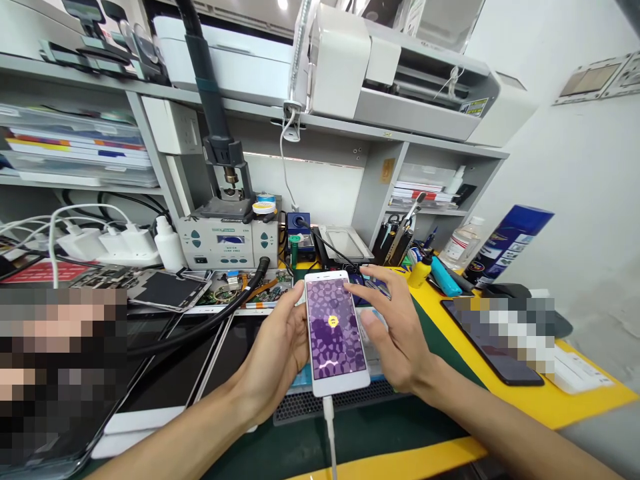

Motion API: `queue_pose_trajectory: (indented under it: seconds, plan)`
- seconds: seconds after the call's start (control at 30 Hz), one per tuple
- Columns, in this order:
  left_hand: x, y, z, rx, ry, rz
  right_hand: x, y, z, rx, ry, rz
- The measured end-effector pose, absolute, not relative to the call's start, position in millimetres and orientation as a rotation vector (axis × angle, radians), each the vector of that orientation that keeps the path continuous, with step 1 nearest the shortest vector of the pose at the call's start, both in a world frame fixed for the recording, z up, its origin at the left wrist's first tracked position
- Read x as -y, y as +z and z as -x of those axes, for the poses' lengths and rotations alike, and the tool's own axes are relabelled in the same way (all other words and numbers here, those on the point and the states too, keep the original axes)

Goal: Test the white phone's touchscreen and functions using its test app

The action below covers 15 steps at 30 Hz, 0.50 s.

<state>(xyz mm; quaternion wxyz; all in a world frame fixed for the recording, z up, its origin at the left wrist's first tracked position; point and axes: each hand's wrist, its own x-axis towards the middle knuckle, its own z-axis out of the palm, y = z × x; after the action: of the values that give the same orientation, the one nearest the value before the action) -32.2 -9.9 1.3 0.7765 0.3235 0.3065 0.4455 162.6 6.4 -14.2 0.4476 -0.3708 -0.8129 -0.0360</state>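
A white smartphone (337,347) is held upright and slightly tilted over the middle of the bench, its screen lit with a purple cell-like pattern and a small yellow icon. My left hand (275,353) grips it from the left, thumb along the edge and fingers behind, partly hidden. My right hand (400,327) is at the phone's right side with fingers spread. Its index fingertip is at the upper right of the screen; whether it presses or hovers I cannot tell. A white cable (329,427) is plugged into the phone's bottom edge.
Behind the phone stands a grey rework station (227,243) with a thick black hose (200,337). Dark tablet-like panels lie at left. At right are a blue spray can (507,243), a clear bottle (461,243) and a dark phone (493,343). Shelves hold a white machine (400,73).
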Motion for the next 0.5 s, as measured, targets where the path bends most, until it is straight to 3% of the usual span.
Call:
queue_pose_trajectory:
  seconds: [0.5]
  plan:
    - [8.6,-0.5,33.3,-0.666,0.952,-0.701,-5.5,-12.8,-162.0,1.998,-0.106,0.898]
